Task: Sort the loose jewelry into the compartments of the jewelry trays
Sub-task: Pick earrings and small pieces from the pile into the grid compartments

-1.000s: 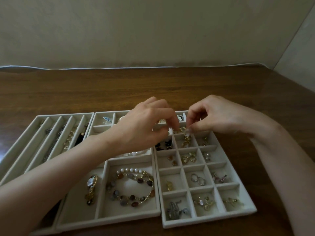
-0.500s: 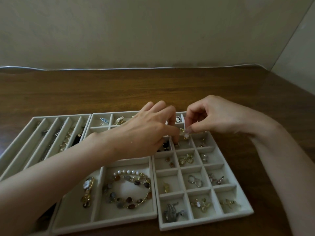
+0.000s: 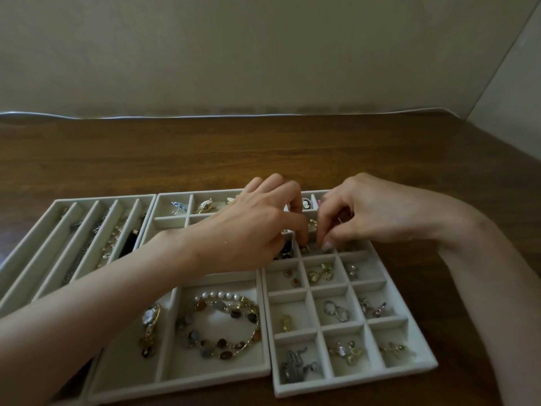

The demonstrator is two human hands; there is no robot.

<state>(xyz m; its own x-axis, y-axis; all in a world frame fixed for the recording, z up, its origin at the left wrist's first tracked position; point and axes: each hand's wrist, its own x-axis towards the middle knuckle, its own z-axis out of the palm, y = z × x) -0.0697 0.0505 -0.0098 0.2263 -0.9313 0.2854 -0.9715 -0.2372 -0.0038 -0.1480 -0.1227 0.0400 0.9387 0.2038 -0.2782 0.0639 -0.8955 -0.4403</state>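
Note:
Three grey velvet jewelry trays lie side by side on the wooden table. The grid tray (image 3: 415, 366) on the right holds earrings and rings in small square cells. Both hands meet over its far row. My left hand (image 3: 251, 230) reaches across the middle tray (image 3: 181, 388), fingertips curled down into a far cell. My right hand (image 3: 360, 215) pinches a small gold piece (image 3: 312, 223) with thumb and forefinger just above that cell. What the left fingertips hold is hidden. A pearl and stone bracelet (image 3: 222, 326) lies in the middle tray.
The long-slot tray (image 3: 38, 230) at the left holds chains and a dark strap. A watch-like bracelet (image 3: 150, 329) lies in a narrow near cell. Small brooches sit in the far cells. Bare wood stretches behind the trays to the wall.
Both hands have dropped lower toward the far row of the grid tray, fingertips now closer to the cell. The view has shifted slightly.

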